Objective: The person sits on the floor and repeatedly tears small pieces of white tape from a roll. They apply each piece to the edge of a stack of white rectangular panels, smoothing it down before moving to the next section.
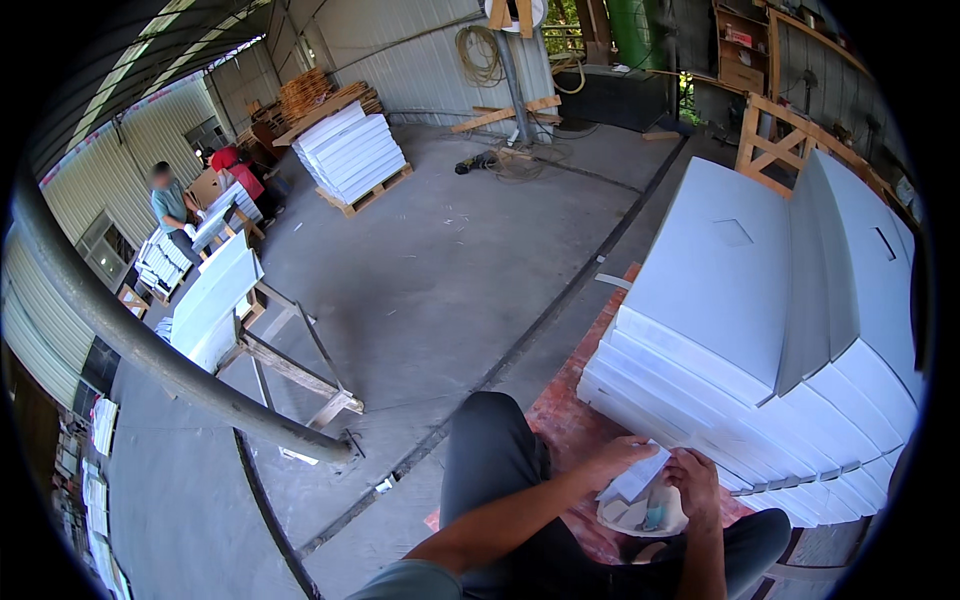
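Observation:
My left hand pinches a thin white paper-like sheet by its upper edge. At the sheet's right side my right hand has its fingers closed, apparently gripping the same sheet near its corner. Just below both hands sits a white round container, with a teal thing inside it that I cannot name. A stack of large white panels rises beside my right hand, its top panel carrying a diamond-shaped mark.
Reddish boards lie under the stack and around my legs. Left, a slanted grey pole crosses before a trestle bearing panels. Farther off are a palletised panel stack, a power tool on the floor and two people at work.

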`<state>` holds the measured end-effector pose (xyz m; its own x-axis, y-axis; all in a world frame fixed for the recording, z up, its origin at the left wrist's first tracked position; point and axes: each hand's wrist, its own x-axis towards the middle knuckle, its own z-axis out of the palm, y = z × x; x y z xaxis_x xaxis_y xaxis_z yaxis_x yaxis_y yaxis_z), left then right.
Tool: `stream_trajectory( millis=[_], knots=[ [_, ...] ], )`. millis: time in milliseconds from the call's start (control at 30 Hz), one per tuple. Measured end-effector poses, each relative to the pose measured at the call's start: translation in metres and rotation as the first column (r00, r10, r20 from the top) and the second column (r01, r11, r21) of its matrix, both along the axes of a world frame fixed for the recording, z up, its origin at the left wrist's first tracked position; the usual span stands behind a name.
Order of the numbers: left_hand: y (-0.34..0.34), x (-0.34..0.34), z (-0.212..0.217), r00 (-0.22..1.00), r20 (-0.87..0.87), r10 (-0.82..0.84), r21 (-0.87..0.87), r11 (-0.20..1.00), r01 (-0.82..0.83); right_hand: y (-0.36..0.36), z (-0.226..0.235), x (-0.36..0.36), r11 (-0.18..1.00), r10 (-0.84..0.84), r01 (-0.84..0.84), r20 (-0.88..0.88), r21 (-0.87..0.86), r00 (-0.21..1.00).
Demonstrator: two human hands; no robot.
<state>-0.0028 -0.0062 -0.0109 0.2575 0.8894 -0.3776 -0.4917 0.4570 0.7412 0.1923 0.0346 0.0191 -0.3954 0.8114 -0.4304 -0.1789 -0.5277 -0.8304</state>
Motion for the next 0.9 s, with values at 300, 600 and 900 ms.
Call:
stream_trajectory(
  millis=[300, 600, 900],
  knots=[
    [0.011, 0.001, 0.002, 0.994, -0.102, 0.026, -0.043, 0.999, -0.031, -0.007, 0.028, 0.002, 0.975, -0.001, -0.007, 0.038, 0.222, 0.999],
    [0.011, 0.007, -0.002, 0.989, -0.141, 0.034, -0.126, 0.991, -0.052, 0.01, -0.013, 0.017, 0.993, 0.111, -0.117, -0.128, -0.036, 0.986],
    [0.011, 0.005, 0.0, 0.986, -0.161, 0.042, -0.099, 0.993, -0.058, 0.011, -0.016, 0.011, 0.991, 0.117, -0.122, -0.093, -0.049, 0.989]
  ],
)
